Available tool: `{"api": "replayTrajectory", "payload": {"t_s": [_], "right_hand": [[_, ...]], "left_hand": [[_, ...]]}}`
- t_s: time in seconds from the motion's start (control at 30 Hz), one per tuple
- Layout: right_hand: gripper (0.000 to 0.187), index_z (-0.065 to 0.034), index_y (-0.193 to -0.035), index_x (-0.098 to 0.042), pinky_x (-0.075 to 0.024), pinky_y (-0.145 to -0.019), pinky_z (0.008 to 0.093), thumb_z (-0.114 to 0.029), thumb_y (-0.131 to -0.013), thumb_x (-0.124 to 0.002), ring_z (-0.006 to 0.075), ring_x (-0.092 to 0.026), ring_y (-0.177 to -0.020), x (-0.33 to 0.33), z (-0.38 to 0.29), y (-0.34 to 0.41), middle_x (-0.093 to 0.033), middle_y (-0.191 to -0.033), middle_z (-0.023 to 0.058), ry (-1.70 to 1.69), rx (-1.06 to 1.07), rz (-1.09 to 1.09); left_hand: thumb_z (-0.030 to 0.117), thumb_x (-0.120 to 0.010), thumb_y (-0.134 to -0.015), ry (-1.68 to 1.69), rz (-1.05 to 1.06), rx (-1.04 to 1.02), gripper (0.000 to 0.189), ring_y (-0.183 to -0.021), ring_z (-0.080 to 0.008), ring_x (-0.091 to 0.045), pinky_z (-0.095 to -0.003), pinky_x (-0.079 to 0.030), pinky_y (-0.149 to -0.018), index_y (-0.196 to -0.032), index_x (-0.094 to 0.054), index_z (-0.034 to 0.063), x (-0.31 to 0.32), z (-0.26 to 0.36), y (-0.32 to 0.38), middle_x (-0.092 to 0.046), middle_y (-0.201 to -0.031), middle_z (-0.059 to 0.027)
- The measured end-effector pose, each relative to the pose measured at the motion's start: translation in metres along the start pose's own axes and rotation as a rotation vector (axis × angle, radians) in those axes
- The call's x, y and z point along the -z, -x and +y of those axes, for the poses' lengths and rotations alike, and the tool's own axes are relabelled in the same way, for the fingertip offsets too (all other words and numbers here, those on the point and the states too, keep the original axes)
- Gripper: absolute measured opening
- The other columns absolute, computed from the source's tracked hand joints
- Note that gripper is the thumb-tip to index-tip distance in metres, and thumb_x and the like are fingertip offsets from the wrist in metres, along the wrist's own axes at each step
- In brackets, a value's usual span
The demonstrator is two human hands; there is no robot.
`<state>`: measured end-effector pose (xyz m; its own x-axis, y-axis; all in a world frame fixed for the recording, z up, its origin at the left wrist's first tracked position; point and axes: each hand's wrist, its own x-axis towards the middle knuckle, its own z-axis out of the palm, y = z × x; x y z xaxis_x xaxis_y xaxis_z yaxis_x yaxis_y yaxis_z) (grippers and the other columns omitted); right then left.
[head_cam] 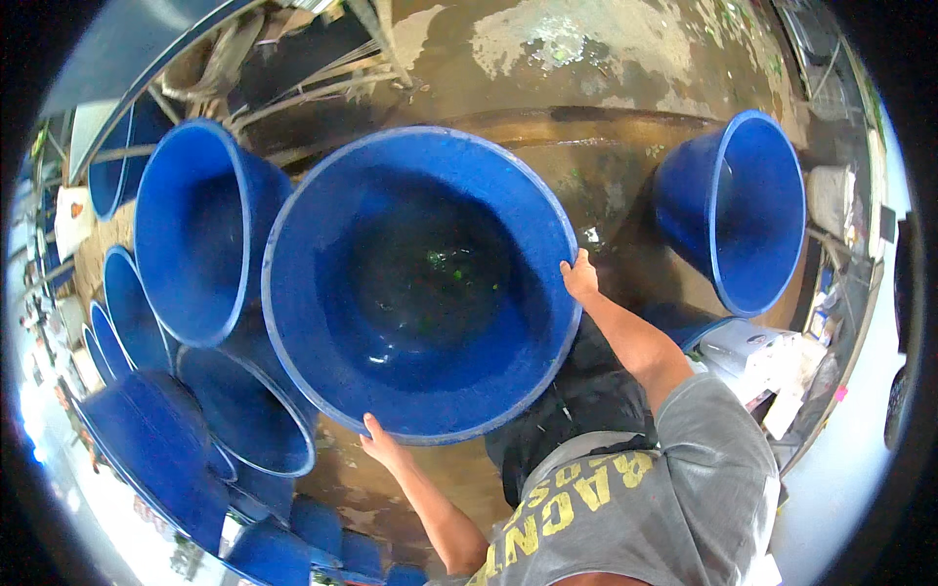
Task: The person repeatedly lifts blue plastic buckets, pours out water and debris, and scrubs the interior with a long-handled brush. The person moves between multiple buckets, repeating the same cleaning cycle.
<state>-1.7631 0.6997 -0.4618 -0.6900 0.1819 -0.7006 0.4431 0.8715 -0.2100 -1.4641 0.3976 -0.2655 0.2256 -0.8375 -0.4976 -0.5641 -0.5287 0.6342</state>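
Note:
A large round blue plastic tub (425, 414) stands in front of me, its wide mouth facing up towards the camera. Dark, wet contents with small green bits show at its bottom. My left hand (382, 442) grips the near rim at the lower left, the thumb over the edge. On the right side of the same rim my right hand (580, 275) is closed, thumb on top and fingers hidden outside the wall.
Another blue tub (758, 212) stands at the right, beside a white container (736, 351). Several blue tubs crowd the left, the closest one (192, 234) right beside the big tub. Wooden poles (322, 88) lie at the upper left. The concrete floor (623, 51) is wet.

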Motion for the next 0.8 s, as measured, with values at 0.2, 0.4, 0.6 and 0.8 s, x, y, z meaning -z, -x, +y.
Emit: {"api": "replayTrajectory", "payload": {"t_s": [0.2, 0.4, 0.6, 0.8], "right_hand": [[0.049, -0.0051, -0.119, -0.038, -0.0479, -0.08, 0.0493, -0.032, -0.084, -0.059, 0.0437, -0.06, -0.091, 0.008, -0.009, -0.023, -0.061, -0.097, 0.028, -0.03, -0.043, -0.055], [0.049, -0.0065, -0.119, -0.038, -0.0481, -0.079, 0.0496, -0.032, -0.083, -0.06, 0.0435, -0.06, -0.09, 0.017, -0.014, -0.04, -0.061, -0.096, 0.028, -0.044, -0.075, -0.081], [0.049, -0.0053, -0.117, -0.04, -0.0489, -0.078, 0.049, -0.034, -0.083, -0.059, 0.0418, -0.061, -0.09, 0.025, -0.02, -0.06, -0.063, -0.095, 0.0252, -0.007, -0.106, -0.111], [0.049, -0.0052, -0.119, -0.04, -0.0492, -0.08, 0.0478, -0.032, -0.083, -0.06, 0.0415, -0.061, -0.091, 0.028, -0.012, -0.08, -0.063, -0.096, 0.025, -0.018, -0.152, -0.145]], "left_hand": [[0.016, -0.059, -0.083, 0.013, 0.044, -0.131, 0.043, -0.089, -0.0257, -0.055, -0.0406, -0.049, -0.077, -0.12, -0.05, -0.0037, -0.029, 0.017, 0.008, -0.056, -0.109, -0.0159], [0.006, -0.052, -0.077, -0.017, 0.087, -0.128, 0.053, -0.095, -0.0292, -0.055, -0.0424, -0.049, -0.081, -0.128, -0.041, -0.0026, -0.061, 0.046, 0.024, -0.052, -0.118, -0.0172], [0.005, -0.052, -0.076, -0.037, 0.047, -0.216, 0.051, -0.096, -0.0302, -0.054, -0.0427, -0.046, -0.085, -0.125, -0.043, -0.006, -0.094, 0.083, 0.05, -0.052, -0.116, -0.0193], [0.006, -0.051, -0.07, 0.004, 0.028, -0.164, 0.065, -0.094, -0.0305, -0.054, -0.045, -0.048, -0.081, -0.133, -0.038, 0.0016, -0.117, 0.094, 0.058, -0.052, -0.115, -0.0169]]}}
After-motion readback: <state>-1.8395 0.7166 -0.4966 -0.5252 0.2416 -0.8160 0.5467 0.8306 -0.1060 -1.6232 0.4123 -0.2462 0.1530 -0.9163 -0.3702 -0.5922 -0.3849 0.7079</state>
